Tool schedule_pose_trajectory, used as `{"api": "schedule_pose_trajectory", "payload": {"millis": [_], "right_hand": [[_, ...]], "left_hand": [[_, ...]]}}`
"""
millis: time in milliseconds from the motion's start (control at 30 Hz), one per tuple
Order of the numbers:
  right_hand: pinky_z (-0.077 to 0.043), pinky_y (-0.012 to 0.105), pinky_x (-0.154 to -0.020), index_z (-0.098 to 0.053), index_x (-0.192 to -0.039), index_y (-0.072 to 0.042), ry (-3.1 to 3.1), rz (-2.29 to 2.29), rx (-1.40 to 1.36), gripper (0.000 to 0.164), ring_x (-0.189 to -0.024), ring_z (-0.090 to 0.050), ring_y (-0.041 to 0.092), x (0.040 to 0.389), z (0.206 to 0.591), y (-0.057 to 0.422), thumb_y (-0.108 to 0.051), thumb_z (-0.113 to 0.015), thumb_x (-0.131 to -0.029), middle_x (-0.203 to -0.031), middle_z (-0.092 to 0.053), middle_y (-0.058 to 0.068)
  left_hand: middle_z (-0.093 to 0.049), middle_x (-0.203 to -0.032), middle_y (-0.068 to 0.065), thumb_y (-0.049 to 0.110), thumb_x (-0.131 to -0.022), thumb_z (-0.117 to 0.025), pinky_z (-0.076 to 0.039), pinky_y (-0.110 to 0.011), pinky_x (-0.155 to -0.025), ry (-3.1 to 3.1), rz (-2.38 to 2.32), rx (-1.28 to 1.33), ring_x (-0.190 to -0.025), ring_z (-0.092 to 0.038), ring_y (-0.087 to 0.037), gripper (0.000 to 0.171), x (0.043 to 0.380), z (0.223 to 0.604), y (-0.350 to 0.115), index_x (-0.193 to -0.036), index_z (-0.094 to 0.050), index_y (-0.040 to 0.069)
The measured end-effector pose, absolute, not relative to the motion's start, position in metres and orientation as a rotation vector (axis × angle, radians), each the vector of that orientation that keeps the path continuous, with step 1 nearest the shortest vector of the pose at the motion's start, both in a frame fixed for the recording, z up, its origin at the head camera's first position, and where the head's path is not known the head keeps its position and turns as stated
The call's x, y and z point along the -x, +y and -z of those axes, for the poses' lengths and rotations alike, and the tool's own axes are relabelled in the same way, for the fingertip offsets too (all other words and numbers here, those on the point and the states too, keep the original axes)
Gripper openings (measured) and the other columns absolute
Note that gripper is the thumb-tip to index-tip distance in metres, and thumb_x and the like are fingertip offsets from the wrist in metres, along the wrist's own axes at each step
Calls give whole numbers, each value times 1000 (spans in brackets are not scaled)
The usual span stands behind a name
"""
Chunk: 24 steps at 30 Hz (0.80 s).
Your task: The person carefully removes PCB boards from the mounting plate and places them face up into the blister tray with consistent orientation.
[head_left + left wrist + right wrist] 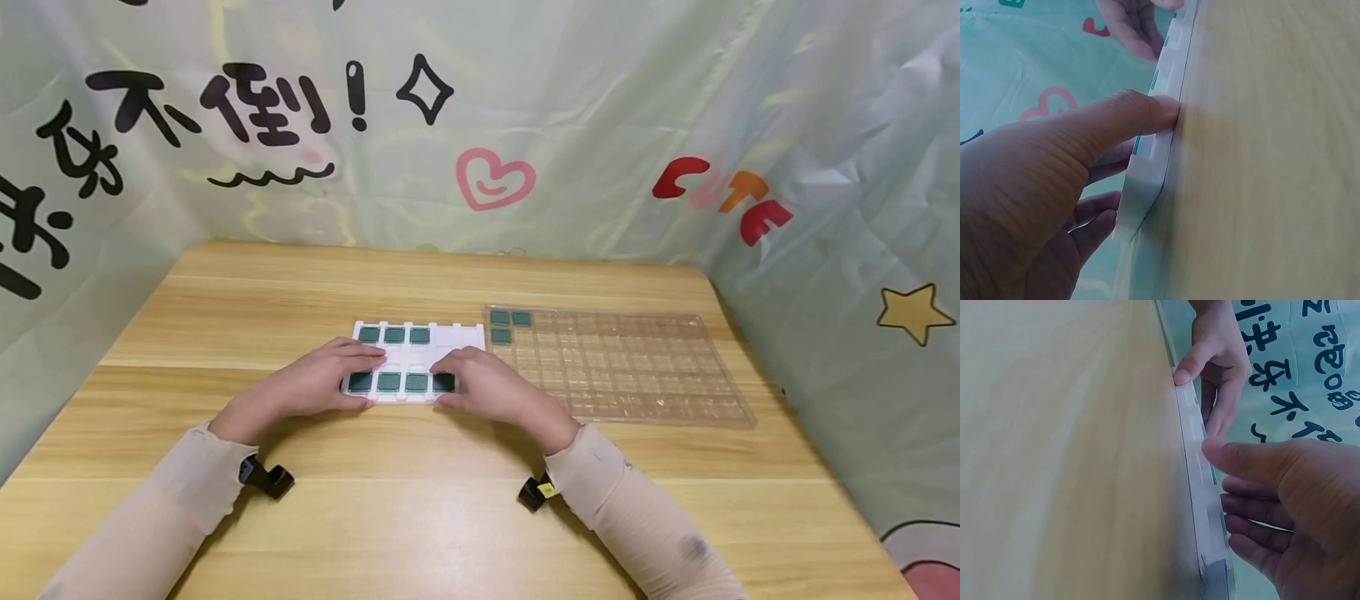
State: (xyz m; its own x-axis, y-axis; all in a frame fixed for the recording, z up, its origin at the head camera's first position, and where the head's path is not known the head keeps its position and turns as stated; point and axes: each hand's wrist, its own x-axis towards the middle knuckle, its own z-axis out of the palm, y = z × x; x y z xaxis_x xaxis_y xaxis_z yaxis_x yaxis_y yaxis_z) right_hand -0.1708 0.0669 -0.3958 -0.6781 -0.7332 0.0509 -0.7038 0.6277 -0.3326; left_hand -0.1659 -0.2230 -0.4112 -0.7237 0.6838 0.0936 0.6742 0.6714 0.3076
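A white slotted tray (408,359) lies on the table, with square green chips (393,335) in two rows: three in the far row, several in the near row. My left hand (330,375) grips the tray's left end, thumb at the near side and fingers over the top. In the left wrist view, the left thumb (1163,112) presses the tray's near edge. Toward the other end, my right hand (487,383) holds the tray, its thumb (1235,453) on the near edge and its fingers across. The right hand partly covers the near row's last chip.
A clear plastic tray (622,367) with a grid of pockets lies right beside the white one. Three green chips (500,317) sit in its far left corner. Printed cloth (585,125) hangs behind the wooden table (420,508) and along its sides.
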Motion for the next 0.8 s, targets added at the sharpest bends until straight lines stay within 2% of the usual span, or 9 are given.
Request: {"api": "schedule_pose_trajectory", "payload": {"millis": [800], "right_hand": [[-45,35,-101,-67,-121,-6,2804,459,1243,40,-114,-59,23,169,397,64,-29,-74,-89,-118,-67,6]], "left_hand": [[-55,-140,-11,38,-85,-75,-36,-52,-106,2841,-486,-1152,-127,-46,-37,65,168,413,-224,-135,-58,1]]}}
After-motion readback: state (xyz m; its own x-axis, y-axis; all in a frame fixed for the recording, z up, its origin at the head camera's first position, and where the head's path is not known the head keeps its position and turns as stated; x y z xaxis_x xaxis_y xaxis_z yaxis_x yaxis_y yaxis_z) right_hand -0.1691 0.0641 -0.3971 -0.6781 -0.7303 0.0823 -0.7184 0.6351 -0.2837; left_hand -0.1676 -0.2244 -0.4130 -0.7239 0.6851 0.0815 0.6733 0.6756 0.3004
